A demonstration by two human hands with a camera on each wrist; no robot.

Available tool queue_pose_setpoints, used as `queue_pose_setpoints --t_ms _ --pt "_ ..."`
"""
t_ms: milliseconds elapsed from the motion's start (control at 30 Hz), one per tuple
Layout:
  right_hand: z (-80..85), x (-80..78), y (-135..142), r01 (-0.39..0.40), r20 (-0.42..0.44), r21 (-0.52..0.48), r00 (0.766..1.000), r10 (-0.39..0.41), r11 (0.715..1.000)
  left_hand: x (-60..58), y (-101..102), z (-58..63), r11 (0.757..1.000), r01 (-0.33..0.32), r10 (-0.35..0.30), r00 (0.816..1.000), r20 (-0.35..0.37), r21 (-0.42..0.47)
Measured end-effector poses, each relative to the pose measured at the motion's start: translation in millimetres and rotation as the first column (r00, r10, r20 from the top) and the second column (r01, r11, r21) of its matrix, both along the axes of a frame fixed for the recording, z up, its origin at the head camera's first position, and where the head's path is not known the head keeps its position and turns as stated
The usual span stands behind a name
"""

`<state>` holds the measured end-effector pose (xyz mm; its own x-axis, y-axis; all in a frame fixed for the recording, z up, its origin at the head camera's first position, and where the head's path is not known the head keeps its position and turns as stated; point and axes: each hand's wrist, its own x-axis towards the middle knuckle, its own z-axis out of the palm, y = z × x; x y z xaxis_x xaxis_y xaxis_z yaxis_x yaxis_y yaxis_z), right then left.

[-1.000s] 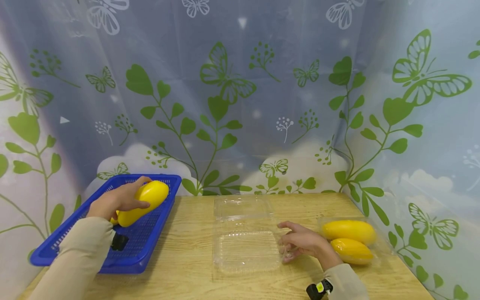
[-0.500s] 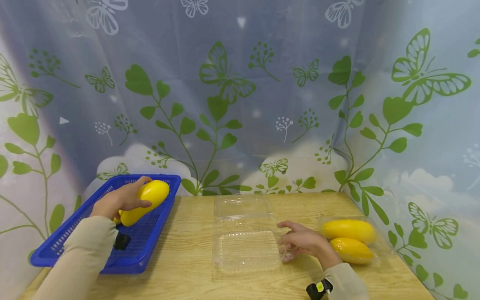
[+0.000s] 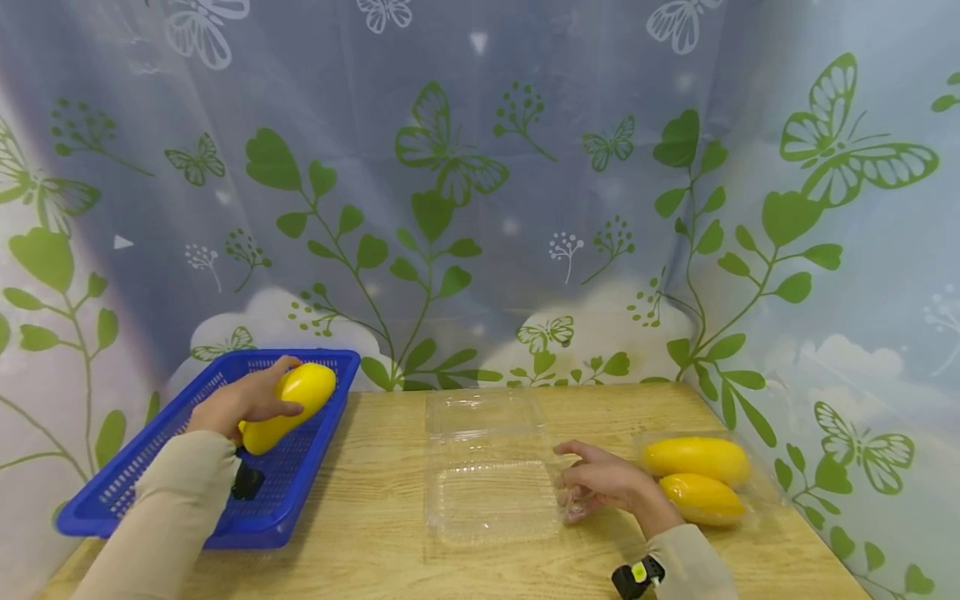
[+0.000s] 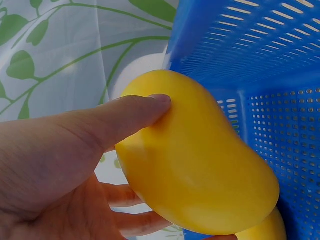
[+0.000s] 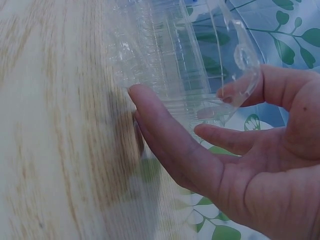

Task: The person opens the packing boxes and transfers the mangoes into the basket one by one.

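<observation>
My left hand (image 3: pixel 243 398) grips a yellow mango (image 3: pixel 288 408) above the blue basket (image 3: pixel 277 533), with the thumb on one side and fingers beneath. In the left wrist view, part of a second yellow fruit (image 4: pixel 267 227) shows below the held one, inside the basket. A clear plastic clamshell box (image 3: pixel 498 504) lies on the table with its lid (image 3: pixel 487 415) folded back. My right hand (image 3: pixel 603 482) is at the box's right edge, fingers loosely bent and spread apart; in the right wrist view the fingertips are against the clear rim (image 5: pixel 245 57).
Two yellow mangoes (image 3: pixel 697 461) lie in another clear pack (image 3: pixel 765 492) at the table's right. A wood-grain table (image 3: pixel 390 467) spans the front. A curtain (image 3: pixel 480 250) printed with leaves and butterflies hangs behind and at both sides.
My left hand has shifted slightly right with the mango, and the fruit behind it is now hidden in the head view. The right hand and the clamshell box have stayed put.
</observation>
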<state>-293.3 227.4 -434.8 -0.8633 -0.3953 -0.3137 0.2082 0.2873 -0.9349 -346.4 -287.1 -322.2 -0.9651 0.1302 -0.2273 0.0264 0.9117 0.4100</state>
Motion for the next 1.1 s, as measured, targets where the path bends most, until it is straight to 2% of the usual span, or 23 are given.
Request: queue_pose_setpoints --t_ms 267,600,800,1100 --pt "0.7 0.5 -0.6 0.002 -0.009 0.0 1.0 -0.002 1.0 -4.0 -3.5 -8.5 1.0 -0.022 0.022 1.0 -0.012 -0.004" --pt "-0.6 0.2 -0.6 0.007 -0.001 0.003 1.0 -0.007 1.0 -11.1 -5.7 -14.0 0.992 0.005 -0.014 0.997 -0.072 -0.128" --pt "-2.5 0.0 -0.1 0.005 -0.004 0.004 1.0 -0.005 1.0 -13.5 -5.5 -18.2 0.99 0.002 -0.01 0.998 -0.056 -0.144" --pt "0.3 -1.5 -0.3 -0.001 0.008 0.001 1.0 0.001 1.0 -20.3 -5.8 -28.3 0.991 -0.04 0.04 0.999 -0.007 -0.13"
